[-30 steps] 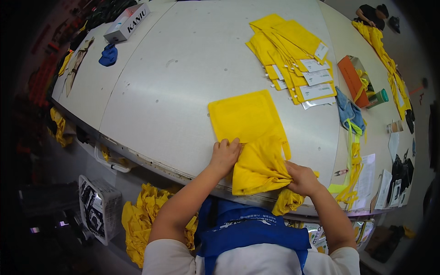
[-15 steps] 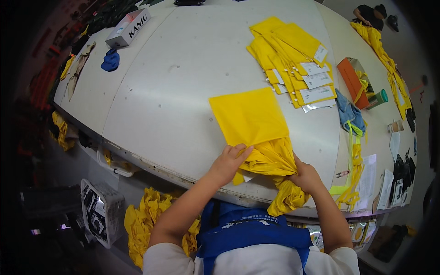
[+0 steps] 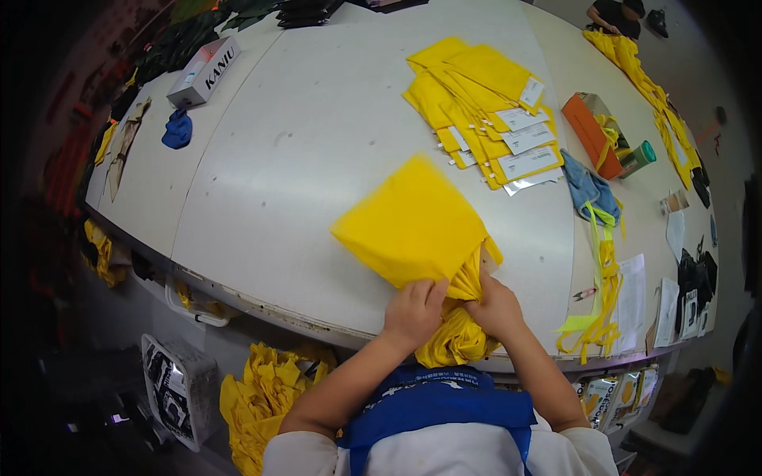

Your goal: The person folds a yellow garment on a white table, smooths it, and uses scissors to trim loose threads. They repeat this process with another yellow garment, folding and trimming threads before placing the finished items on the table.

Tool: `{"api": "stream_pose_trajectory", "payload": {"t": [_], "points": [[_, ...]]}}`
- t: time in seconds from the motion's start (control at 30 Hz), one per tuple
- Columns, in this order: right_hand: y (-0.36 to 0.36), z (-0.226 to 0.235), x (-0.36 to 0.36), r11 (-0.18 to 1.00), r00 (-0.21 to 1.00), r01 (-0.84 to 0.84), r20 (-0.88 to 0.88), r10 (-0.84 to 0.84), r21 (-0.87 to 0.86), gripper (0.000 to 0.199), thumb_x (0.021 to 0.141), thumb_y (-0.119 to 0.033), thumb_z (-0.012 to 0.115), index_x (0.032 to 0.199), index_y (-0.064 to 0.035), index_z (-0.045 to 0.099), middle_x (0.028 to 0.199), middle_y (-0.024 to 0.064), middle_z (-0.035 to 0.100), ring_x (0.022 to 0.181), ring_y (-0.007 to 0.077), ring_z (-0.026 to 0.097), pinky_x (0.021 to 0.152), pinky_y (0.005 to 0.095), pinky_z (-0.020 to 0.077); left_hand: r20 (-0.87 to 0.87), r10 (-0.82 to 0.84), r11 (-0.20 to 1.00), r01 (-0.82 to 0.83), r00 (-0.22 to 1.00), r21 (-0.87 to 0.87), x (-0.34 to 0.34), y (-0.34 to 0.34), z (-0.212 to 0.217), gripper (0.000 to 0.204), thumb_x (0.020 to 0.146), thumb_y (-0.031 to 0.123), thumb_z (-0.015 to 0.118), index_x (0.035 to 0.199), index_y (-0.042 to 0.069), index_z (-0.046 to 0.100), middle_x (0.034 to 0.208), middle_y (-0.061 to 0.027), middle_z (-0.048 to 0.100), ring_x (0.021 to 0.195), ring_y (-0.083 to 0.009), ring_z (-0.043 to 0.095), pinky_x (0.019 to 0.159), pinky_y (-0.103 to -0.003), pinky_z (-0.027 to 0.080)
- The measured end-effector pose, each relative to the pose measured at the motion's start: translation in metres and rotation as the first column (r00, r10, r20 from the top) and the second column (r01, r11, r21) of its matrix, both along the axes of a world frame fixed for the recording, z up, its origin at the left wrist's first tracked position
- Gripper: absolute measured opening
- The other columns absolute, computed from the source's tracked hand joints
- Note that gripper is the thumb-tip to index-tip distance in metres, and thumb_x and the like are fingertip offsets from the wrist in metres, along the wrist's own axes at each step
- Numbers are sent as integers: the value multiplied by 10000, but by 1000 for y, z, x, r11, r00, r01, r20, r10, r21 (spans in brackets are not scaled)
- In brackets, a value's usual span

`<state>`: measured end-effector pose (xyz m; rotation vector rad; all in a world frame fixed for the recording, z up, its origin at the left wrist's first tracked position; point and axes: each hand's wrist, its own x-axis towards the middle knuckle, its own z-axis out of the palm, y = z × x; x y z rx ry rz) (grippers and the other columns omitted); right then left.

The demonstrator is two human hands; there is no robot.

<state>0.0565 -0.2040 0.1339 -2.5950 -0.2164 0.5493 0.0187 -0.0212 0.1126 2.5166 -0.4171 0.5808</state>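
Both hands hold a yellow cloth piece (image 3: 413,222) at the near edge of the table. Its far part is a smooth, flat square; the near part is gathered and crumpled. My left hand (image 3: 414,316) has its fingers closed on the near left edge of the square. On the other side, my right hand (image 3: 495,308) pinches the gathered folds, its fingers partly hidden by the cloth. A bunched yellow end hangs between my wrists toward my blue apron (image 3: 444,408).
Beyond the cloth lies a fanned pile of yellow folded pieces (image 3: 468,87) with white labels. Right of it are an orange box (image 3: 589,135), a green cup (image 3: 637,159), blue denim cloth (image 3: 589,186) and small snips (image 3: 585,293). Crumpled yellow cloth (image 3: 266,401) sits below the table's edge.
The flat square has tilted and shifted left and nearer. My right hand has moved left, closer to my left hand, drawing the gathered folds together.
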Motion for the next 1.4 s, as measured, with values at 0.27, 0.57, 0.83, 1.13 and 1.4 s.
{"api": "stream_pose_trajectory", "payload": {"t": [0.27, 0.57, 0.83, 1.13, 1.4], "points": [[21, 5, -7, 968, 950, -179, 226, 217, -177, 593, 720, -202, 622, 1292, -131, 480, 1159, 234, 570, 770, 311, 652, 682, 412, 529, -9, -53, 998, 53, 999, -15, 62, -22, 31, 162, 731, 101, 590, 889, 73, 572, 772, -64, 510, 722, -237, 558, 588, -330, 477], [-19, -32, 12, 830, 923, 316, 53, -380, 460, 285, 801, -165, 626, 1011, 26, 606, 939, 170, 665, 852, 301, 639, 732, 380, 501, -141, -233, 917, 169, 962, -360, 11, 35, -21, 495, 693, 26, 616, 1173, 43, 494, 1119, -161, 536, 999, -318, 546, 846, -380, 452], [-12, -18, 21, 319, 837, 528, -417, -354, 788, 310, 845, -69, 608, 1138, 19, 557, 1082, 83, 627, 950, 160, 593, 809, 285, 469, -272, -207, 640, -80, 940, -764, 27, 11, -60, 761, 780, 196, 708, 1402, 19, 307, 1330, -191, 473, 1196, -323, 499, 991, -352, 408], [-8, 8, 28, 187, 763, 601, -489, -423, 777, 336, 833, -94, 630, 1135, 24, 542, 1043, 91, 630, 941, 179, 601, 788, 302, 483, -363, -314, 755, -1, 878, -656, 3, -19, -57, 392, 913, 126, 497, 1297, 50, 478, 1195, -189, 579, 1105, -303, 574, 899, -338, 465], [-24, -69, 31, 527, 849, 449, -161, -503, 721, 363, 800, -115, 634, 1127, 28, 568, 1059, 133, 645, 962, 255, 620, 800, 313, 481, -521, -404, 576, -234, 752, -784, -45, -13, -71, 263, 889, 71, 519, 1146, 25, 556, 1018, -113, 643, 925, -234, 601, 827, -304, 449]]}}
